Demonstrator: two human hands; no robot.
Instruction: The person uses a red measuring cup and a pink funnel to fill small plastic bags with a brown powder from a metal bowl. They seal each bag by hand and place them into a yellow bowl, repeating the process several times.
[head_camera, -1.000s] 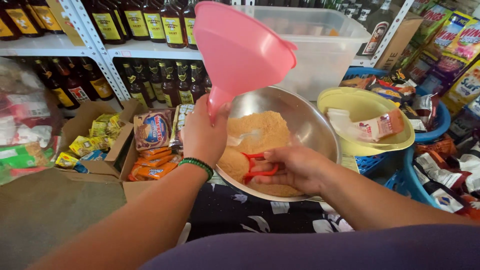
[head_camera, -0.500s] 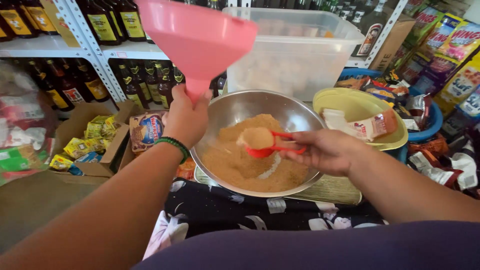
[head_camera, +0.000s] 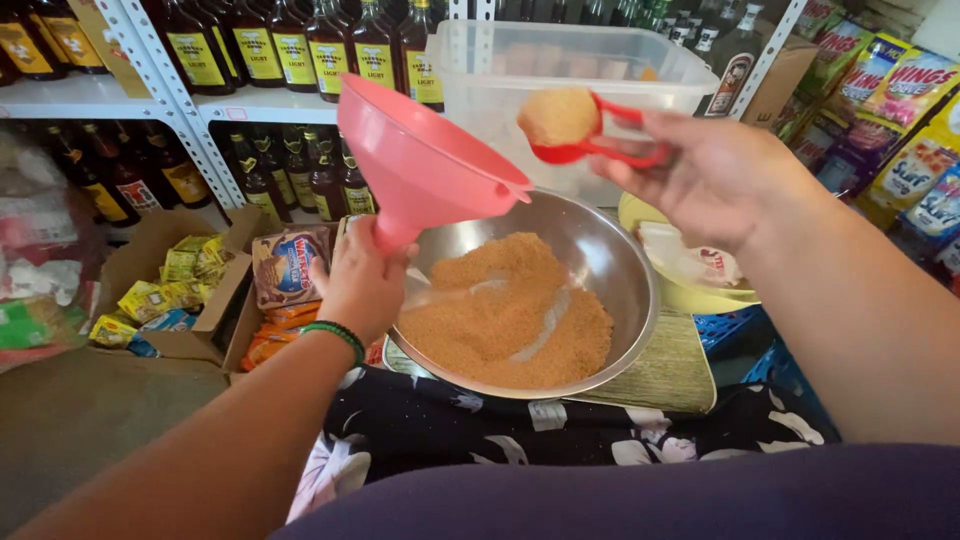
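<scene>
Funnel (head_camera: 425, 165) spout behind left hand (head_camera: 362, 283)

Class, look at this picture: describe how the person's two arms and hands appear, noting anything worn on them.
Both forearms are bare, with no sleeves, gloves or watch in view. The left hand has a thin green beaded bracelet round its wrist. The right hand shows nothing worn; no rings are visible on either hand. At the bottom edge lies dark purple clothing.

A small shop full of things to buy.

Rows of brown bottles (head_camera: 300, 50) stand on white metal shelves (head_camera: 130, 100). A cardboard box (head_camera: 170, 290) on the floor holds little snack packets (head_camera: 185, 265). Bright soap packets (head_camera: 900, 120) hang close together on the right.
</scene>
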